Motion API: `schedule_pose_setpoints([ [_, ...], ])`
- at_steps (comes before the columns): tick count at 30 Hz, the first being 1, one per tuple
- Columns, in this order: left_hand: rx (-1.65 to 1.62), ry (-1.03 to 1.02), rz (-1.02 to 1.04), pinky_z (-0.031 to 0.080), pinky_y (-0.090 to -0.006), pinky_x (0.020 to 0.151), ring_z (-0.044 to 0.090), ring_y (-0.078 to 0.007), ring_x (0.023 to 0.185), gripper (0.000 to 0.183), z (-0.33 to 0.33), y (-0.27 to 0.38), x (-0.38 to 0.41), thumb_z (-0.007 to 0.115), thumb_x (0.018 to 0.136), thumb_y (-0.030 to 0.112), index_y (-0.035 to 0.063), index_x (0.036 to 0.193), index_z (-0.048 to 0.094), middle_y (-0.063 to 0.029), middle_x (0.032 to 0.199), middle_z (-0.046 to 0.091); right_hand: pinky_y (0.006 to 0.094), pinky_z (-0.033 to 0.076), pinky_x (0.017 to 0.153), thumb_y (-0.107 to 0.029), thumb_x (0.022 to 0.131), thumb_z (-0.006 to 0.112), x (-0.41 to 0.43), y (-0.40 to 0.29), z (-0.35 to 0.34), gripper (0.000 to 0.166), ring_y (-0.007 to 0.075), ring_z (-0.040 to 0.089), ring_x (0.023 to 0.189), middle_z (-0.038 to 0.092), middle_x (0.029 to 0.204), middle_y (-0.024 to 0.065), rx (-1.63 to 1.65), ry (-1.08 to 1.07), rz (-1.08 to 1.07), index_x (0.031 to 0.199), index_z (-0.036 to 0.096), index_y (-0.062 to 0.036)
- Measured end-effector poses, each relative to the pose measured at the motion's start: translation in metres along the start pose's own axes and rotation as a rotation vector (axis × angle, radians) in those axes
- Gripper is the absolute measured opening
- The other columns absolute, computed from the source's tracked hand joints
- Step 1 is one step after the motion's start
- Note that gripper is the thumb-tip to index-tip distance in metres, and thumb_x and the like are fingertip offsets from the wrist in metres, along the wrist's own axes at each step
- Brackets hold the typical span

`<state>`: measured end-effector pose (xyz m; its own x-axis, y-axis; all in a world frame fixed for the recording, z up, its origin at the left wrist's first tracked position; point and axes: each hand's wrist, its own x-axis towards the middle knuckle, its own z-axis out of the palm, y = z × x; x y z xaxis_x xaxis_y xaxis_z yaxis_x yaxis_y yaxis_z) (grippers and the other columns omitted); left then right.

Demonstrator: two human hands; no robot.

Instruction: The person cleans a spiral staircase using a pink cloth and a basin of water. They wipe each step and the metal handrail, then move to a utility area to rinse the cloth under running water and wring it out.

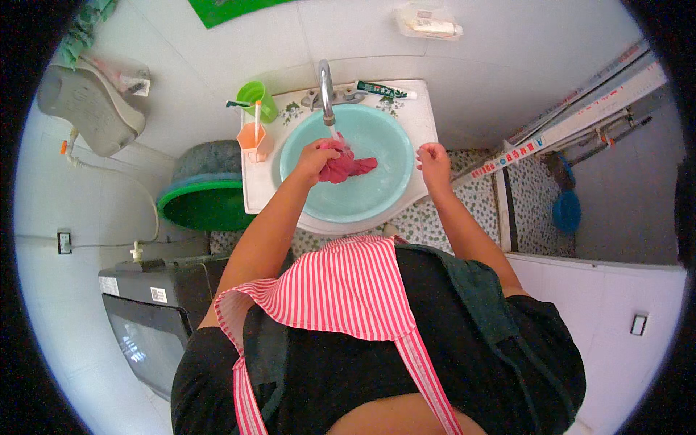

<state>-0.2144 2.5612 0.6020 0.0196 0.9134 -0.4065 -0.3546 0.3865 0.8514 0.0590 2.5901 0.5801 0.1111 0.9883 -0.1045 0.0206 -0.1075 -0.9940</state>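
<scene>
My left hand [316, 160] grips a wet, bunched red cloth [337, 167] just below the chrome faucet [326, 87]. Water runs from the spout onto the cloth. Beneath them a light teal plastic basin [375, 196] sits in the white sink top [429, 117], with some water in it. One end of the cloth sticks out to the right over the basin. My right hand [434, 162] is held beside the sink's right edge, apart from the basin. Its fingers are loosely curled, and nothing is seen in it.
A green cup [263, 103] and an orange cup [253, 142] with toothbrushes stand on the sink's left side. A toothpaste tube [386, 89] lies behind the basin. Large tubs [201, 201] lean at left, above a dark washing machine [157, 293]. A door frame [522, 152] rises at right.
</scene>
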Motion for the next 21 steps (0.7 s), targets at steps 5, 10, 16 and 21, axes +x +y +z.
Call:
schedule_pose_setpoints([
  [5,0.163,0.225,-0.028,0.051,-0.0306,0.066,0.06,-0.0198,0.074,0.029,-0.013,-0.006,0.003,0.06,0.065,-0.002,-0.0005,0.093,0.058,-0.0097,0.086,0.06,0.0299,0.049,0.065,-0.019,0.081,0.054,0.019,-0.01,0.054,0.021,0.0148,0.057,0.076,0.059,0.085,0.0064,0.059,-0.335,0.206,0.096,0.054,-0.004],
  [10,0.362,0.317,0.069,0.05,-0.0293,0.065,0.059,-0.0172,0.074,0.033,-0.01,0.006,-0.017,0.064,0.062,0.001,0.0001,0.094,0.058,-0.0078,0.084,0.059,0.0393,0.043,0.086,-0.022,0.086,0.047,0.049,0.02,0.1,0.031,0.0247,0.051,0.101,0.053,0.106,0.015,0.451,-0.431,0.762,0.107,0.049,0.0008],
  [16,0.494,0.351,0.122,0.047,-0.0264,0.068,0.057,-0.0138,0.075,0.03,-0.01,0.015,-0.041,0.066,0.062,0.003,0.0012,0.092,0.059,-0.005,0.084,0.059,0.0406,0.042,0.091,-0.014,0.086,0.045,0.037,0.052,0.153,0.03,0.0297,0.047,0.107,0.047,0.113,0.0208,1.037,-0.523,1.12,0.109,0.045,0.0052],
  [21,0.619,0.369,0.106,0.046,-0.0259,0.068,0.056,-0.0132,0.074,0.027,-0.017,0.01,-0.045,0.067,0.063,0.005,0.0023,0.088,0.06,-0.0046,0.082,0.059,0.0381,0.044,0.089,-0.011,0.085,0.047,0.043,0.051,0.162,0.025,0.0298,0.051,0.1,0.052,0.104,0.0221,1.297,-0.569,1.067,0.102,0.048,0.0076],
])
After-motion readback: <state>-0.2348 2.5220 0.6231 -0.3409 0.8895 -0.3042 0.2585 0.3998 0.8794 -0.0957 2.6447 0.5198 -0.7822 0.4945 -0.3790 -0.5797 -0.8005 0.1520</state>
